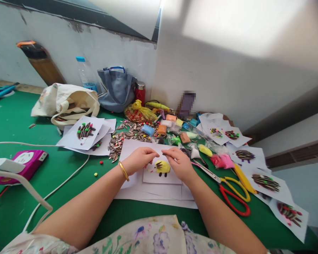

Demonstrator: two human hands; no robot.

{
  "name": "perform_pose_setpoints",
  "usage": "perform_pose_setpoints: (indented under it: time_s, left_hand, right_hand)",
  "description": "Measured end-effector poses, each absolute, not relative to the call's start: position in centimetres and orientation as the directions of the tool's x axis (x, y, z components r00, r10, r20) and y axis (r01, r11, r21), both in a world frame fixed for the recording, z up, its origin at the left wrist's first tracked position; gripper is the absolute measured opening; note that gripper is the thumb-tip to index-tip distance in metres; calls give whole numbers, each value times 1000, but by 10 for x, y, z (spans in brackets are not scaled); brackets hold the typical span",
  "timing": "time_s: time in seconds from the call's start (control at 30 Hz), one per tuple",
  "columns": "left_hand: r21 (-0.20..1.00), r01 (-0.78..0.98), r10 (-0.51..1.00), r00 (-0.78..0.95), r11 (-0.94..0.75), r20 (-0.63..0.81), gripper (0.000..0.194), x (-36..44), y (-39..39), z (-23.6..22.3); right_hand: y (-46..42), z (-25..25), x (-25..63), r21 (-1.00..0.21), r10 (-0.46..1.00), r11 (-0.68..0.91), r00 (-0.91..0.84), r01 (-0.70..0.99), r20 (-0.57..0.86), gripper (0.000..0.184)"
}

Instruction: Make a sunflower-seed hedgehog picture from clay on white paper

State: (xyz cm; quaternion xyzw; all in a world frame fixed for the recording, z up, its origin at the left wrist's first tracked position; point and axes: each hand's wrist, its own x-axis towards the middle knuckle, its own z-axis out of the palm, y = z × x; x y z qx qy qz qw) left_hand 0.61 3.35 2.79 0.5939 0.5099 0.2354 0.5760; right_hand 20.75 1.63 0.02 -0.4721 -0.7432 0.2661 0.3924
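My left hand (141, 159), with a gold bangle on its wrist, hovers over the upper left of a small white paper sheet (163, 179). Its fingers are closed in a pinch, and what they hold, if anything, is hidden. From the other side my right hand (178, 162) pinches a small dark sunflower seed at its fingertips. Between the hands lies a yellow clay hedgehog shape (165, 167), flat on the sheet, with a few striped seeds on its left part and dark feet below. Larger white sheets (153, 193) lie underneath.
Beyond my hands spread a heap of sunflower seeds (131, 131) and packets of coloured clay (162, 129). Scissors (234, 194) lie right of my forearm, near finished hedgehog pictures (266, 182). More pictures (86, 132), a canvas bag (66, 95) and white cables (66, 187) are on the left.
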Motion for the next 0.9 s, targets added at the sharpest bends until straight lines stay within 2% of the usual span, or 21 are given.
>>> perform_pose_setpoints:
  time_s: [0.13, 0.2, 0.27, 0.5, 0.9]
  left_hand:
    - [818, 574, 884, 401, -38, -240, 29, 1, 38, 23]
    - [772, 622, 875, 439, -132, -204, 31, 0, 39, 21]
    - [736, 651, 868, 460, -184, -190, 34, -1, 39, 18]
    - [665, 706, 864, 470, -244, -183, 39, -3, 37, 21]
    - [613, 735, 851, 491, -289, -188, 41, -1, 32, 22]
  right_hand:
    - [26, -11, 210, -780, 961, 274, -200, 562, 193, 17]
    - [28, -13, 209, -749, 957, 286, -215, 598, 193, 11]
    - [28, -14, 208, -710, 944, 325, -258, 624, 206, 12]
    - [28, -15, 205, -680, 922, 375, -331, 630, 201, 22]
    - [28, -12, 204, -687, 922, 363, -351, 629, 165, 25]
